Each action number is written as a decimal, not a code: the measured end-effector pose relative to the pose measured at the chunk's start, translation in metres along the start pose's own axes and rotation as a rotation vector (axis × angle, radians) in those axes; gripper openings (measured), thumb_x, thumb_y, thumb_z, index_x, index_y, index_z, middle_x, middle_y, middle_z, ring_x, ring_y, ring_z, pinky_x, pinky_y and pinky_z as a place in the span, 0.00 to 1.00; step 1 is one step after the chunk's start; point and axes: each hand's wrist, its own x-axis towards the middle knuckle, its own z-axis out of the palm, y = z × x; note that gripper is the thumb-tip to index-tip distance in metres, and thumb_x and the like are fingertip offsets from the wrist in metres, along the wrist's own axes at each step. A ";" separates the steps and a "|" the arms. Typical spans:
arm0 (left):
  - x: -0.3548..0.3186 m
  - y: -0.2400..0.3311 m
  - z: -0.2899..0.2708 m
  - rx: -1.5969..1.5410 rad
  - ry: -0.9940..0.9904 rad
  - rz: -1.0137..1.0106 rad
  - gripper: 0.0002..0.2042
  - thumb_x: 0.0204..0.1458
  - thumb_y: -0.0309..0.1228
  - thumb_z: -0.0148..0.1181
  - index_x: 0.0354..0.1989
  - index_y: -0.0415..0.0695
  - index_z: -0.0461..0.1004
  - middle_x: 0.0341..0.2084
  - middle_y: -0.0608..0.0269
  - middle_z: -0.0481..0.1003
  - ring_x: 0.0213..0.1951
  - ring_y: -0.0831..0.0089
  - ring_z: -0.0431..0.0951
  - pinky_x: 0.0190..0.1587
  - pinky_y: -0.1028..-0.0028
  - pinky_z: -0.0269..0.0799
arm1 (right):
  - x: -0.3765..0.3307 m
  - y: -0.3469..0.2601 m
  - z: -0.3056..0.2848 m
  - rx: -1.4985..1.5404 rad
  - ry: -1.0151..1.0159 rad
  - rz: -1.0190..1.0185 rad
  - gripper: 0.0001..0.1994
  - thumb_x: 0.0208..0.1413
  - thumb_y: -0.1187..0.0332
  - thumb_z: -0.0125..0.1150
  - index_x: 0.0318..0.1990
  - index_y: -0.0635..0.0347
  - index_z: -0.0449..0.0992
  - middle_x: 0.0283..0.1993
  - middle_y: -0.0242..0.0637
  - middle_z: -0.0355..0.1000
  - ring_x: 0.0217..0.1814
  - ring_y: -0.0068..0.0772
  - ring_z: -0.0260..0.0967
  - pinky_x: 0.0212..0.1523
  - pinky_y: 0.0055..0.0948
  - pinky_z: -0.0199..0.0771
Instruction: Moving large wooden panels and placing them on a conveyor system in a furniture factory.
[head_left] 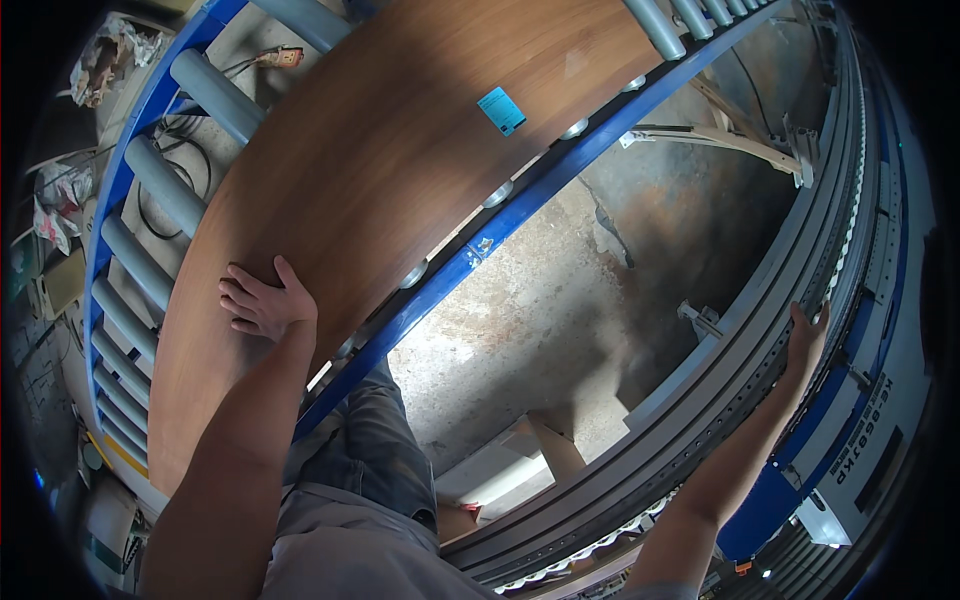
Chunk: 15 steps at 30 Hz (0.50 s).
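Nearest the person, the left hand lies palm down on a long brown board, fingers spread and thumb held away, pressing on its face with nothing gripped. The right hand reaches out to the grey metal track of the machine on the right, thumb and a finger apart; whether it grips the track or only rests there, I cannot tell.

The board lies flat on the roller conveyor, its right edge just inside the conveyor's blue right edge, with small round wheels showing between them. Toward the conveyor's left edge, grey rollers stand bare. The left hand is toward the board's near end; a blue label sits farther along, closer to its right edge. Beyond the label, more rollers show past the board at the conveyor's far right.

The step in hand looks like steadying or guiding the board on the rollers. The next move seems to call for flat, even pressure from the left palm, keeping the board's edge parallel to the conveyor's right edge.
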 end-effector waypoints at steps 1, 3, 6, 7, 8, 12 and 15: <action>0.000 0.000 0.000 0.000 -0.004 0.001 0.39 0.55 0.63 0.40 0.70 0.54 0.45 0.69 0.53 0.43 0.70 0.51 0.42 0.65 0.44 0.39 | 0.000 0.000 0.000 -0.005 -0.005 0.006 0.41 0.48 0.50 0.61 0.69 0.48 0.51 0.68 0.50 0.55 0.68 0.55 0.55 0.63 0.51 0.59; 0.000 0.000 0.000 -0.001 -0.009 0.000 0.39 0.55 0.63 0.39 0.70 0.54 0.45 0.69 0.53 0.43 0.70 0.51 0.42 0.65 0.44 0.39 | 0.001 0.002 0.000 0.001 -0.020 0.010 0.42 0.48 0.50 0.61 0.69 0.48 0.50 0.68 0.50 0.55 0.68 0.55 0.55 0.63 0.51 0.59; 0.000 0.001 -0.001 -0.004 -0.021 -0.003 0.39 0.55 0.63 0.39 0.70 0.54 0.44 0.69 0.53 0.43 0.70 0.51 0.41 0.66 0.44 0.38 | 0.004 0.006 0.001 0.001 -0.020 0.006 0.42 0.48 0.50 0.61 0.69 0.48 0.50 0.67 0.51 0.55 0.68 0.55 0.55 0.63 0.51 0.59; 0.000 0.001 -0.002 -0.006 -0.027 -0.005 0.39 0.55 0.63 0.39 0.70 0.54 0.44 0.70 0.53 0.42 0.70 0.51 0.41 0.66 0.44 0.38 | 0.005 0.008 0.001 -0.005 -0.006 -0.002 0.42 0.48 0.50 0.61 0.69 0.48 0.50 0.67 0.51 0.55 0.68 0.55 0.55 0.63 0.51 0.59; 0.000 0.001 -0.002 -0.006 -0.027 -0.004 0.39 0.55 0.63 0.39 0.70 0.54 0.44 0.70 0.53 0.42 0.70 0.51 0.41 0.66 0.44 0.38 | 0.006 0.008 0.001 -0.005 -0.006 -0.002 0.42 0.48 0.50 0.61 0.69 0.48 0.50 0.67 0.51 0.55 0.68 0.55 0.55 0.63 0.51 0.59; 0.000 0.001 -0.002 -0.001 -0.027 -0.005 0.39 0.55 0.62 0.39 0.70 0.53 0.44 0.70 0.53 0.42 0.70 0.51 0.41 0.66 0.43 0.38 | 0.001 0.001 0.001 -0.022 -0.009 0.000 0.42 0.48 0.50 0.61 0.69 0.48 0.51 0.67 0.50 0.55 0.68 0.55 0.55 0.64 0.51 0.58; 0.001 0.000 -0.001 -0.001 -0.021 -0.006 0.39 0.55 0.62 0.40 0.70 0.53 0.44 0.69 0.53 0.42 0.70 0.51 0.41 0.66 0.43 0.38 | 0.002 0.000 0.001 0.006 -0.018 0.010 0.41 0.48 0.50 0.61 0.69 0.48 0.51 0.68 0.50 0.55 0.68 0.55 0.54 0.64 0.51 0.58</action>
